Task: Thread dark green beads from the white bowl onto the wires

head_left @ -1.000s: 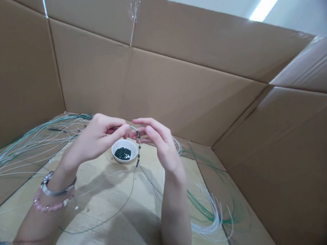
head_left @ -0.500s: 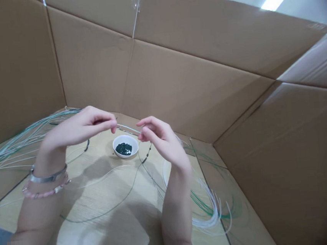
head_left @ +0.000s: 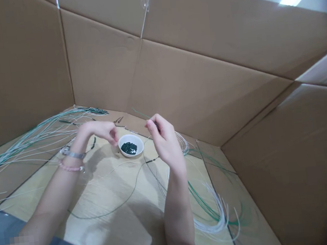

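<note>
My right hand (head_left: pixel 165 137) is raised just right of the white bowl, its fingers closed on a thin green cord (head_left: pixel 139 112) whose free end sticks out to the upper left. My left hand (head_left: pixel 106 132) is lowered by the left rim of the bowl (head_left: pixel 140 141), with fingertips pressed together; what they hold, if anything, is hidden. Small dark green beads (head_left: pixel 129 148) fill the bottom of the bowl. A dark cord (head_left: pixel 130 195) with a few beads threaded on it lies curved across the table below the bowl.
A bundle of white and green cords (head_left: pixel 18 152) lies along the left, with beaded ends (head_left: pixel 95 111) at the back. More white and green cords (head_left: pixel 209 214) coil at right. Tweezers-like tools (head_left: pixel 119 120) lie behind the bowl. Cardboard walls (head_left: pixel 182 82) surround the table.
My left hand has let go of the cord stretched between both hands and moved down to the bowl's left side. The right hand keeps the cord, and the view has shifted slightly left.
</note>
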Available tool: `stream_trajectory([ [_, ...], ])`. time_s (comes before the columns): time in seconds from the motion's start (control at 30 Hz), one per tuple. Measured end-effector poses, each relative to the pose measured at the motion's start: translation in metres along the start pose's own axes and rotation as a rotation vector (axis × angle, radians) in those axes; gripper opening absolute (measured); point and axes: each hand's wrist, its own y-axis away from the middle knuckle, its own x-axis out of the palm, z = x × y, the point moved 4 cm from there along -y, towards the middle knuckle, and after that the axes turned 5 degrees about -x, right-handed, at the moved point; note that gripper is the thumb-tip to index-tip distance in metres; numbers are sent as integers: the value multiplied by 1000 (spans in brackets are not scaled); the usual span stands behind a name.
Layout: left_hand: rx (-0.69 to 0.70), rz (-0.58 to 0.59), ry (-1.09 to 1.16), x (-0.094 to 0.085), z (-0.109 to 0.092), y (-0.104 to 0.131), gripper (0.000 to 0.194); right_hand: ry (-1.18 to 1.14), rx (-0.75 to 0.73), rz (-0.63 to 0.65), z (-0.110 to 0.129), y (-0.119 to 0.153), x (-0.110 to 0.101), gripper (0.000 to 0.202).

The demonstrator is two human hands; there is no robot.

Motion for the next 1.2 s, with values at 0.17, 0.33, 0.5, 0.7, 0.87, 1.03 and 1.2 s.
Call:
stream_trajectory([
  [0.17, -287, 161, -78, 31, 37, -56, 24, -132, -60, -113, 4, 0, -6, 33],
  [0.33, -301, 249, -30, 54, 44, -79, 27, -149, -35, -175, 2, 1, -8, 25],
  [0.5, -226, 220, 2, 62, 49, -93, 27, -191, -24, -218, 1, 1, -10, 21],
  [0.7, -170, 184, -6, 69, 49, -106, 25, -176, -22, -185, 2, -1, -9, 18],
  [0.87, -135, 165, 19, 70, 46, -106, 25, -181, -30, -169, 3, 0, -9, 19],
  [1.03, -100, 132, 74, 70, 41, -104, 24, -172, -44, -149, 6, 1, -10, 23],
  [1.2, -121, 112, 116, 71, 45, -107, 23, -142, -66, -153, 8, 1, -9, 28],
])
